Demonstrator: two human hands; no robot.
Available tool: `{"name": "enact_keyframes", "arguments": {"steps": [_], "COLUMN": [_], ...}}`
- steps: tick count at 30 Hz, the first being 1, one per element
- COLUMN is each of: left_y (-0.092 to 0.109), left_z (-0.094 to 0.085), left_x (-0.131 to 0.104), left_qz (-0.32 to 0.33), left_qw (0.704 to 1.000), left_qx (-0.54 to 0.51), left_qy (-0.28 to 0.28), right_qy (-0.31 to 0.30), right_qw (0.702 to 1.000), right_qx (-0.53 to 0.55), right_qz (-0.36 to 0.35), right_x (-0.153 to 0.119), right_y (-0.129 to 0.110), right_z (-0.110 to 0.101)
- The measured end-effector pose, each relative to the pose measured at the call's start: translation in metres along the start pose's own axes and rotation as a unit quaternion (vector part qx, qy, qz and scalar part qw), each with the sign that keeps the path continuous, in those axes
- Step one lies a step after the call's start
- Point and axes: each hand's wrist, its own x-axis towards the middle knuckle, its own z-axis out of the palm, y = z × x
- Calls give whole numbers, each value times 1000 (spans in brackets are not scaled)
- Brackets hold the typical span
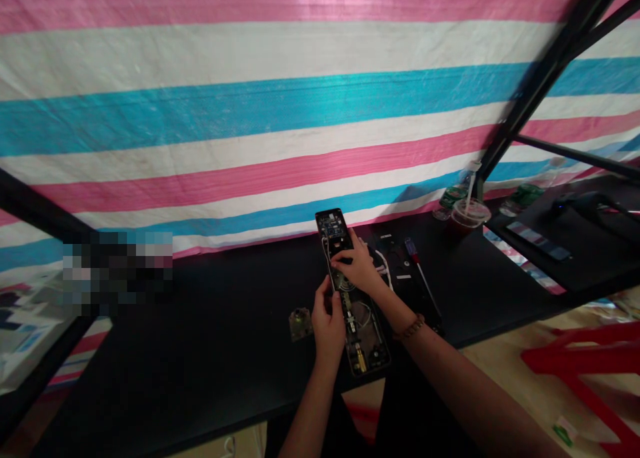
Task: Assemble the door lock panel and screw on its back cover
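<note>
A long, narrow black housing [375, 363], which looks like an opened door-lock panel, lies lengthwise on the table. Inside it show a blue circuit board [334, 227], thin white wires and brass-coloured metal parts. My left hand [329, 325] grips its left edge around the middle, thumb and fingers curled. My right hand [357, 265] reaches over the upper half, thumb and forefinger pinched together near the white wires at the left edge; what lies between the fingertips is too small to tell. A small squarish metal-looking part [300, 325] sits left of my left hand.
Right of the housing lie a dark flat panel [400, 261] and a red-and-blue screwdriver [417, 261]. Farther right stand a lidded cup with a straw [470, 215], a plastic bottle [450, 198] and a phone [537, 240]. A striped sheet hangs behind; a red stool [575, 358] stands below.
</note>
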Motion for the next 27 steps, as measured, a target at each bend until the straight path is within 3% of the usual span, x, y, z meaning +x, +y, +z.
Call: {"name": "enact_keyframes", "arguments": {"steps": [7,27], "left_y": [-2,-2], "left_z": [0,0], "left_x": [0,-1], "left_qz": [1,2], "left_qw": [1000,1000], "left_qx": [7,12], "left_qy": [0,4], "right_qy": [-5,10], "right_qw": [999,999], "right_qx": [20,23], "right_qz": [-46,-42], "right_x": [6,5], "right_y": [7,7], "right_z": [1,4]}}
